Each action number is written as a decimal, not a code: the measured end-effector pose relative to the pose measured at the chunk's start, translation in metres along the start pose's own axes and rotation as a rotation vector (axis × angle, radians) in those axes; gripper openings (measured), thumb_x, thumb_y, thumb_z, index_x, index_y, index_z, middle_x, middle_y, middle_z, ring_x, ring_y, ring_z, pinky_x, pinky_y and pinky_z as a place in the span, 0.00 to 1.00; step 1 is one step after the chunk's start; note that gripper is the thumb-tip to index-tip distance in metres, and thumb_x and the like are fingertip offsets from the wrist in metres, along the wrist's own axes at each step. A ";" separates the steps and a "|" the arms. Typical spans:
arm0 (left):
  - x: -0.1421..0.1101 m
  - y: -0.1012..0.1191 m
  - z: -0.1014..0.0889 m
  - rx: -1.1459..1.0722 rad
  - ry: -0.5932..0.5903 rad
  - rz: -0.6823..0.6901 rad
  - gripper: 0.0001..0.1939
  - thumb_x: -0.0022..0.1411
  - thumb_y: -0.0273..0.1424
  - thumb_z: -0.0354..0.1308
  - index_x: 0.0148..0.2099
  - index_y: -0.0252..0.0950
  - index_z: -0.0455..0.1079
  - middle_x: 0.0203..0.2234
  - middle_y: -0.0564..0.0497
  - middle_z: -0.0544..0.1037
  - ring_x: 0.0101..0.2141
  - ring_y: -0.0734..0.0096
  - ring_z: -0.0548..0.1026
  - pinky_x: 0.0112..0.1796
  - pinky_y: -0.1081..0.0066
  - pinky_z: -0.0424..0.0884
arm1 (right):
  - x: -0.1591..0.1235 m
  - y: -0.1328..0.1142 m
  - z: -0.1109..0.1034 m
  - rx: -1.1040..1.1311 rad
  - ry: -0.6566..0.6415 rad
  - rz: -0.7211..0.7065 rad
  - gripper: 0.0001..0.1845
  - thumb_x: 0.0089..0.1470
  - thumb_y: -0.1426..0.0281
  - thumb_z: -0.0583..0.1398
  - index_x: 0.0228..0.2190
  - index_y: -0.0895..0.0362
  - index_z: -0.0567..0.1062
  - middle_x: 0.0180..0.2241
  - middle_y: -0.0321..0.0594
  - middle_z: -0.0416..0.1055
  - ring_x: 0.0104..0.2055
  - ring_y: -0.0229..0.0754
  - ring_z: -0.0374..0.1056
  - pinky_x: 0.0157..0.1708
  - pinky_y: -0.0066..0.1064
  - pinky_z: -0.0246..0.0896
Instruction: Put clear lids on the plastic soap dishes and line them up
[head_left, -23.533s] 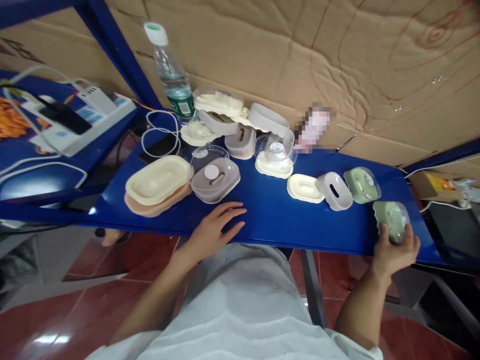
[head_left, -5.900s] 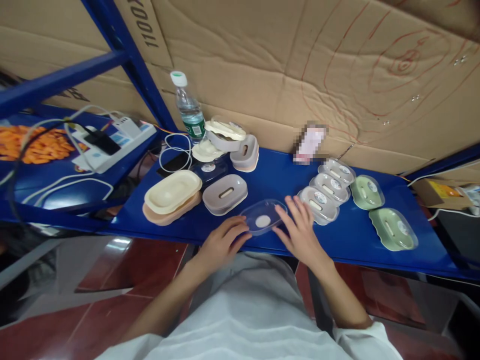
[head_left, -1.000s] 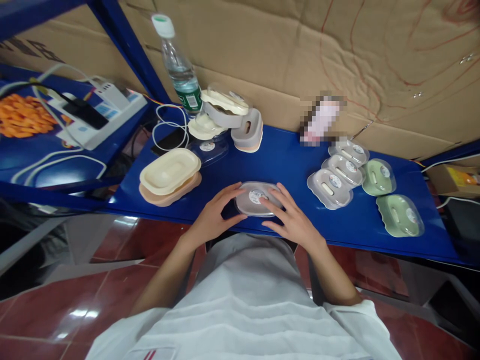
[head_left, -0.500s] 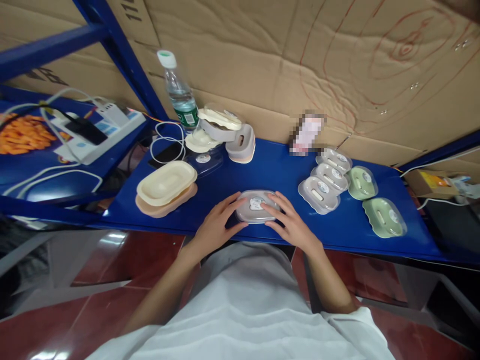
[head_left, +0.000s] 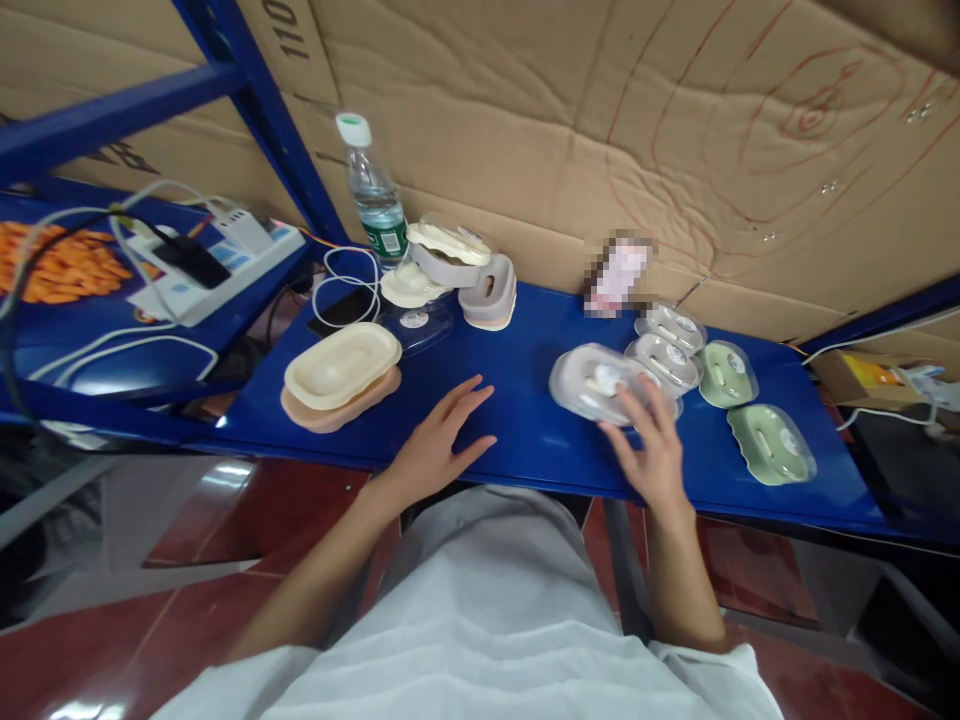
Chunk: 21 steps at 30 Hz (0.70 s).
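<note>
My right hand (head_left: 646, 445) grips the right end of a greyish soap box (head_left: 581, 385) with a clear lid and a white label. The box is smeared by motion and overlaps another grey lidded box beneath or behind it; I cannot tell whether they touch. Over the blue tabletop, my left hand (head_left: 442, 435) is open and holds nothing, its fingers spread. To its left lies a cream tray (head_left: 341, 365) on a peach tray (head_left: 322, 415). Behind the right hand are grey lidded soap boxes (head_left: 664, 362), with green lidded ones (head_left: 772, 443) to the right.
At the back stand a water bottle (head_left: 379, 210), a pile of cream and grey box parts (head_left: 446, 260) and stacked grey trays (head_left: 489, 292). A clear lid (head_left: 416, 328) lies before them. A blurred-out phone-like item (head_left: 619, 275) leans on the cardboard wall (head_left: 525, 130). A power strip (head_left: 225, 275) is at left.
The soap box that was between both hands has moved right in my right hand, toward the grey boxes. My left hand has let go and stayed near its place. The view has shifted slightly.
</note>
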<state>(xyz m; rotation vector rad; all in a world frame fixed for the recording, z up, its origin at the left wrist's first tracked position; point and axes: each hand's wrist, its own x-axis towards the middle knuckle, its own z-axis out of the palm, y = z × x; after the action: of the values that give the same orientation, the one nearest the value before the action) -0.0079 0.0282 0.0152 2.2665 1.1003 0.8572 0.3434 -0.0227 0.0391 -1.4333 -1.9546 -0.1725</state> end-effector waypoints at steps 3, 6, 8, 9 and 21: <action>0.035 -0.002 -0.010 0.160 0.056 0.069 0.27 0.78 0.41 0.56 0.74 0.46 0.63 0.70 0.44 0.71 0.66 0.51 0.74 0.66 0.49 0.71 | -0.001 0.035 -0.025 -0.139 0.128 0.158 0.32 0.69 0.58 0.64 0.70 0.46 0.69 0.74 0.50 0.59 0.75 0.63 0.59 0.72 0.62 0.59; 0.089 -0.008 -0.015 0.285 0.106 0.060 0.29 0.76 0.39 0.57 0.75 0.40 0.62 0.69 0.40 0.71 0.64 0.46 0.74 0.62 0.52 0.75 | -0.004 0.069 -0.034 -0.213 0.162 0.263 0.32 0.69 0.52 0.62 0.68 0.51 0.72 0.74 0.55 0.59 0.75 0.64 0.58 0.71 0.63 0.58; 0.125 -0.013 -0.014 0.387 0.129 -0.003 0.34 0.74 0.36 0.60 0.76 0.34 0.59 0.72 0.33 0.65 0.64 0.37 0.74 0.58 0.49 0.76 | -0.006 0.084 -0.033 -0.219 0.153 0.335 0.35 0.70 0.49 0.60 0.69 0.53 0.70 0.74 0.58 0.57 0.75 0.66 0.58 0.71 0.63 0.57; 0.141 -0.014 -0.014 0.439 0.121 -0.065 0.35 0.72 0.36 0.61 0.76 0.32 0.59 0.72 0.31 0.65 0.63 0.34 0.75 0.56 0.48 0.77 | -0.006 0.088 -0.031 -0.230 0.143 0.377 0.37 0.70 0.47 0.59 0.70 0.53 0.69 0.75 0.59 0.55 0.76 0.68 0.55 0.71 0.67 0.54; 0.106 -0.015 -0.036 0.380 0.150 -0.069 0.18 0.75 0.41 0.63 0.62 0.40 0.78 0.51 0.43 0.86 0.50 0.51 0.85 0.49 0.61 0.79 | -0.016 -0.016 0.015 -0.177 0.178 0.046 0.34 0.72 0.63 0.59 0.74 0.44 0.59 0.78 0.50 0.50 0.80 0.64 0.47 0.72 0.66 0.52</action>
<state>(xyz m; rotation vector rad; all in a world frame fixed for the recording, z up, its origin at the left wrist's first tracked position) 0.0103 0.1276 0.0648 2.4776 1.5097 0.8602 0.3249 -0.0341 0.0222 -1.5192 -1.7956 -0.4467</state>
